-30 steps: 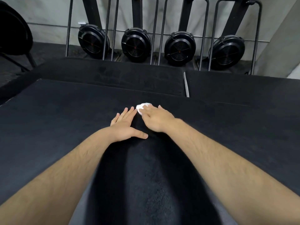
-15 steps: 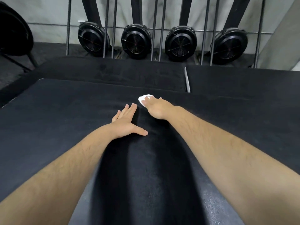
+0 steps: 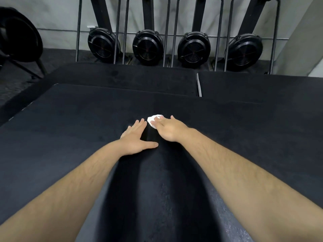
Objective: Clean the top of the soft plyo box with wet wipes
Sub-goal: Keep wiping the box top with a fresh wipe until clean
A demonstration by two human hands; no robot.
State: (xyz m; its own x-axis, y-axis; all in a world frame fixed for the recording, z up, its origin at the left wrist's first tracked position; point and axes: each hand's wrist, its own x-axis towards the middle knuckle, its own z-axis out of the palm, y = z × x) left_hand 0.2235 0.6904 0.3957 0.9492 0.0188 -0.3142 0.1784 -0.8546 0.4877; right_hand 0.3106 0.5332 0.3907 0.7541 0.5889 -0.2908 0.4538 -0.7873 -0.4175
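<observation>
Since half a second ago the right hand (image 3: 170, 131) has drawn back from the far edge of the soft plyo box (image 3: 70, 128) toward the person. The wet wipe (image 3: 153, 120) came with it and now lies near the middle of the top, just beside the fingertips of the left hand (image 3: 135, 138). The left hand has not moved: it rests flat on the top, fingers straight, thumb spread. The right fingers (image 3: 160, 122) lie stretched over the bunched white wipe and press it down; they do not seem to curl round it. I judge this to be the wiping step, in the middle of a back-and-forth stroke. The next move probably calls for steady pressure and a new lane to one side. No packet or other container for wipes shows in view.
</observation>
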